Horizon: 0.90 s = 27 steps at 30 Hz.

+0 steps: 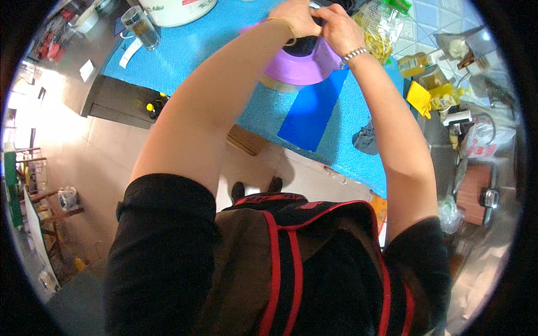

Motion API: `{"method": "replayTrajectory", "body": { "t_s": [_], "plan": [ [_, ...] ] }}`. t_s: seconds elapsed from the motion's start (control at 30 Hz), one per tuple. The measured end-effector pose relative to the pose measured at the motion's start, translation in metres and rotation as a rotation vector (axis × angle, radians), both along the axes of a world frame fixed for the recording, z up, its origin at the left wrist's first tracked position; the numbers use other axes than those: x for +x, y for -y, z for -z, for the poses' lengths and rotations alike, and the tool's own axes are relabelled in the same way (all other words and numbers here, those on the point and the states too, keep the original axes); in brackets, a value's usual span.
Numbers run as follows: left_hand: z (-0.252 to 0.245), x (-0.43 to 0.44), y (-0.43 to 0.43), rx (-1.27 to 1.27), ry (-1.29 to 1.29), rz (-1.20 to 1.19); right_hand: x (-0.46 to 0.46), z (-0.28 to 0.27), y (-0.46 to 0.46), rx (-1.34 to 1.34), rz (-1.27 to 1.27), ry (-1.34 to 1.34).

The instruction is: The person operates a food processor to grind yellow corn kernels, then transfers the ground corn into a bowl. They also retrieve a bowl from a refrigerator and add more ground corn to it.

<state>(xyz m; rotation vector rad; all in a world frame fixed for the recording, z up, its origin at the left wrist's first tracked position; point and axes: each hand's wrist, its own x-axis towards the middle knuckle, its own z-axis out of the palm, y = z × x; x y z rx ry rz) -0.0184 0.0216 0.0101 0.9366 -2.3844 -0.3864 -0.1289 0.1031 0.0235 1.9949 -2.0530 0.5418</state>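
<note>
At the top of the head view, my left hand [296, 17] and my right hand [342, 31] meet over a purple plastic basin [298, 69]. Their fingers come together around something small that is mostly hidden at the picture's upper edge. Dark material [301, 46] shows inside the basin, below the hands. The basin stands on a light round base [279, 85] on the blue tabletop [260, 113]. A dark blue sheet [313, 113] lies partly under it. Whether either hand grips something cannot be made out.
A glass jar with dark liquid [141, 28] and a white patterned container [176, 10] stand at the upper left. A clear bag of yellowish food [380, 29] is beside my right hand. A grey cloth [366, 139] lies near the right forearm; a yellow-liquid bottle [443, 96] stands farther right.
</note>
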Motion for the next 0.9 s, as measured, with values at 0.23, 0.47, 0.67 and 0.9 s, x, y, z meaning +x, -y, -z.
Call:
{"method": "replayTrajectory", "body": {
  "t_s": [0.23, 0.47, 0.67, 0.9],
  "plan": [
    [-0.003, 0.003, -0.012, 0.136, -0.001, -0.042, -0.005, 0.002, -0.001, -0.082, -0.064, -0.026],
    [0.003, 0.009, -0.001, 0.153, -0.083, -0.074, 0.003, -0.001, 0.008, -0.105, -0.169, -0.031],
    [0.001, 0.008, 0.000, 0.282, -0.139, -0.031, 0.004, -0.002, 0.006, -0.056, -0.103, -0.068],
    [-0.009, 0.007, -0.017, 0.382, -0.132, 0.026, -0.004, -0.009, -0.015, 0.013, -0.109, -0.020]
  ]
}}
